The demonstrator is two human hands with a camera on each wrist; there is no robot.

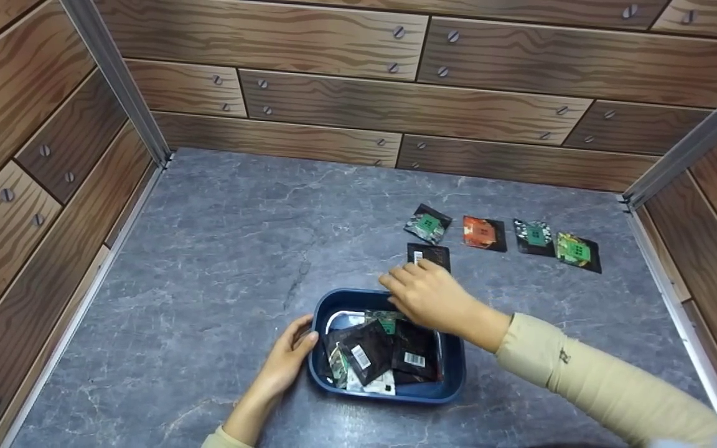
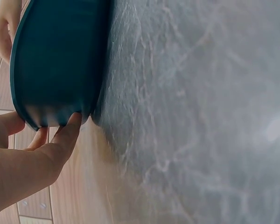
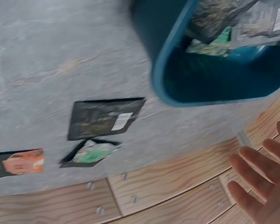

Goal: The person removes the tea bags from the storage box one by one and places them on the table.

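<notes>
A dark blue plastic tub [image 1: 389, 398] stands on the grey marbled surface with several flat sachets inside. Among them are black sachets with white barcode labels [image 1: 361, 356] and a green-labelled one [image 1: 386, 322]. My left hand [image 1: 287, 354] grips the tub's left end, thumb at the rim and fingertips against the outer wall [image 2: 51, 114]. Over the tub's far right rim hovers my right hand [image 1: 430, 295], holding nothing, its fingers loosely spread in the right wrist view. Just beyond the tub lies a black barcoded sachet [image 3: 102, 119], partly hidden by this hand in the head view.
Farther back lie a green-labelled sachet [image 1: 428, 223], an orange one [image 1: 482, 233], another green-labelled one [image 1: 534, 235] and a yellow-green one [image 1: 578, 250], in a loose row. Wood-patterned walls [image 1: 333, 99] with metal corner posts [image 1: 125, 81] enclose the surface at the back and sides.
</notes>
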